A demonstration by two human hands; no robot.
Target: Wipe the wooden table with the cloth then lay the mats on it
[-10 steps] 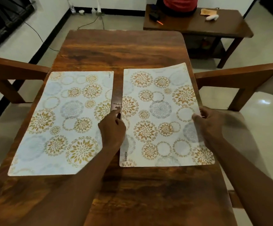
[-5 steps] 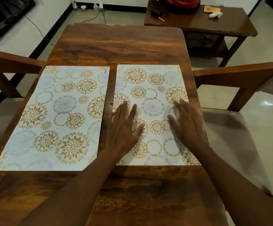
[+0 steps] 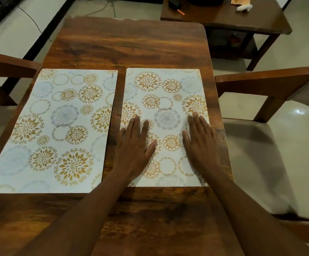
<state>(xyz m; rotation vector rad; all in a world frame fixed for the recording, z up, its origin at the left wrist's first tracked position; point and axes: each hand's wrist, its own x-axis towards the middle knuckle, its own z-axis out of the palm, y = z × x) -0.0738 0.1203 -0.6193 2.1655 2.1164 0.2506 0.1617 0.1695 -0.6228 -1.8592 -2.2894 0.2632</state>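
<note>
Your left hand (image 3: 134, 150) and right hand (image 3: 201, 145) lie flat, fingers straight, on the right mat (image 3: 165, 100), beside the left mat (image 3: 57, 126) on the table (image 3: 131, 43). Press evenly, smooth outward, and keep its edges parallel.

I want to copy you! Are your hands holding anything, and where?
Nothing is held. The left hand and right hand lie flat, fingers straight, on the right mat, pressing its near half.

A single head-worn wide-angle view looks forward and steeply down, close over the tabletop (image 3: 131, 45), chairs and floor at its edges.
</note>
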